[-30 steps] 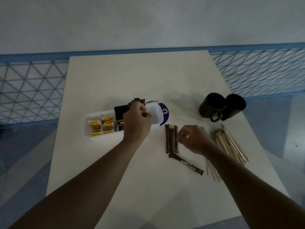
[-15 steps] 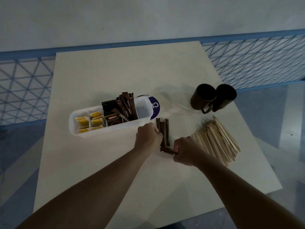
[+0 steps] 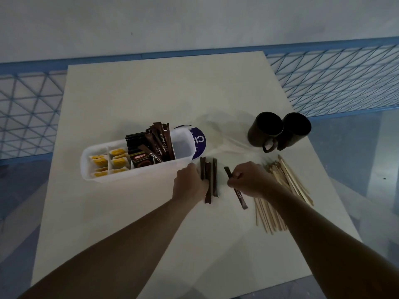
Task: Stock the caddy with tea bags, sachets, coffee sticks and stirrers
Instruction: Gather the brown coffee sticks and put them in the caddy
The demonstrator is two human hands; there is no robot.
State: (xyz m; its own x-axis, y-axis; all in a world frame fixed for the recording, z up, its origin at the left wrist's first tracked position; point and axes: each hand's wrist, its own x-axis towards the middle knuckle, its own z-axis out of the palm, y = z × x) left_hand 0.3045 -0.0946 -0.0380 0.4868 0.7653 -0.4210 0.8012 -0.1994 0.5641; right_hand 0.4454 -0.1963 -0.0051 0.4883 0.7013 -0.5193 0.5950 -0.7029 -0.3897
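Pinches single coffee stick (image 3: 242, 200) in right hand (image 3: 250, 180), grips three coffee sticks (image 3: 214, 175) with left hand (image 3: 190, 184), just beside white caddy (image 3: 138, 176).

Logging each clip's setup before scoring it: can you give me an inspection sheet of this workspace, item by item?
surface: pale table, dimly lit.
job's things: clear caddy holds yellow tea bags at its left end, dark sachets and upright coffee sticks midway; its right end looks empty. Three loose sticks and a stirrer pile lie on the table.
clutter: two black mugs, a purple-labelled round item behind the caddy, clear plastic wrap.
grips: left hand touches the loose sticks, grip unclear; right hand pinches a single stick.
cables: nothing seen.
surroundings: blue mesh railing, pale wall.
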